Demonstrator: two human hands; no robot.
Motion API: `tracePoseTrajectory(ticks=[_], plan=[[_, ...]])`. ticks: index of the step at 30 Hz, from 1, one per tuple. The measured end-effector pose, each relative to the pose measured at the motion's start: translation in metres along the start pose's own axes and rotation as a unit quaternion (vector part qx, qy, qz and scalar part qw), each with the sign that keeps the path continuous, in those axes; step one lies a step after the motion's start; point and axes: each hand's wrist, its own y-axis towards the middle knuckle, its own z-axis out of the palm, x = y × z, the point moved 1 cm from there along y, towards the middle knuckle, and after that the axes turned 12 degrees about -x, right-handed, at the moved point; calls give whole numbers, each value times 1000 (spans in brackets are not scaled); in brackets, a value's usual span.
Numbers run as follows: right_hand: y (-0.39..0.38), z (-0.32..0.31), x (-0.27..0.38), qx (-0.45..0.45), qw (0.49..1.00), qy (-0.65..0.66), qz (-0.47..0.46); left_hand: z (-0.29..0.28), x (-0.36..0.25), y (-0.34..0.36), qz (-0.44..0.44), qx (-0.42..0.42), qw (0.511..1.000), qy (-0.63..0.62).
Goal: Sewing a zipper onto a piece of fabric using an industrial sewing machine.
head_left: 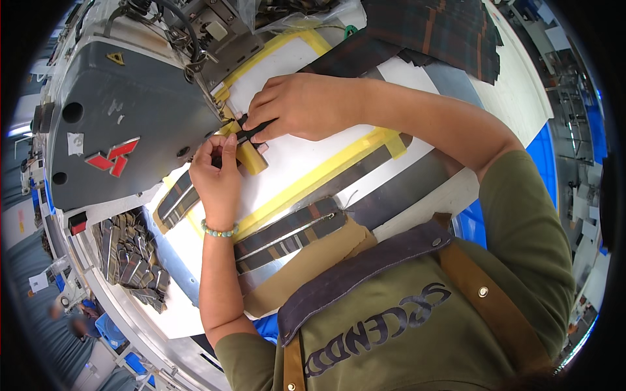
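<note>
Right beside the grey sewing machine, both my hands meet at a narrow dark strip below the needle area. My right hand pinches the strip from the far side with its fingers bent. On the near side, my left hand has thumb and fingertips pressed together at the strip's other end. The fingers partly hide it, so its exact kind does not show. Yellow tape lies on the white work surface just under the strip.
Plaid fabric with a zipper lies near my body, with brown card beside it. Another zippered plaid piece is by the machine. Small plaid pieces are heaped at left. Dark plaid panels are stacked at the far right.
</note>
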Motion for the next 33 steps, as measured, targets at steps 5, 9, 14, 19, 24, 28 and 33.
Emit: tracePoseTrajectory(ticks=[5,9,14,19,24,28,33], plan=[[2,2,3,6,999,-36,-19,-10,3,-3,-43,25,995,-82],[2,-1,4,4,999,-34,-15,-24,-15,-15,116,58,991,27],[5,-3,7,-12,998,-32,59,-20,-25,-31,298,90,935,172],[4,-3,5,-15,1000,-25,3,-20,-32,-31,322,84,917,218],[5,-5,7,24,996,-81,-33,-19,-27,-33,300,66,934,183],[5,-5,8,14,996,-87,-32,-21,-20,-32,273,46,951,135],[4,-4,7,1,996,-87,-32,-20,-30,-31,316,66,927,192]])
